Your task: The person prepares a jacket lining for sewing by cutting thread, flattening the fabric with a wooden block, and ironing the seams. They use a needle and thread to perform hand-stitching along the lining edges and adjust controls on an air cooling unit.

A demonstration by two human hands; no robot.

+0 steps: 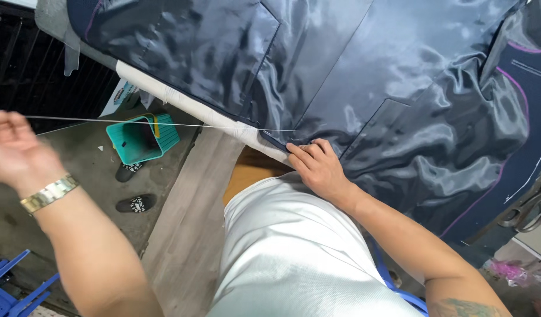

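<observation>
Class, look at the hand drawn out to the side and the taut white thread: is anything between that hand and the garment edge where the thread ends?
Nothing visible. The thread runs clear from the left hand to the garment edge, pinned by the right hand.

My left hand (15,144) is blurred, so I cannot tell how its fingers pinch the thread (165,123). The jacket (364,76) runs past the top edge, and the scissors (526,214) are cut off at right.

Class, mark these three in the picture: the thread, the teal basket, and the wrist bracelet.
thread (165,124), head view, middle of the taut white strand.
teal basket (167,136), head view, its ribbed outer side wall.
bracelet (49,194), head view, gold links across the left wrist.
</observation>
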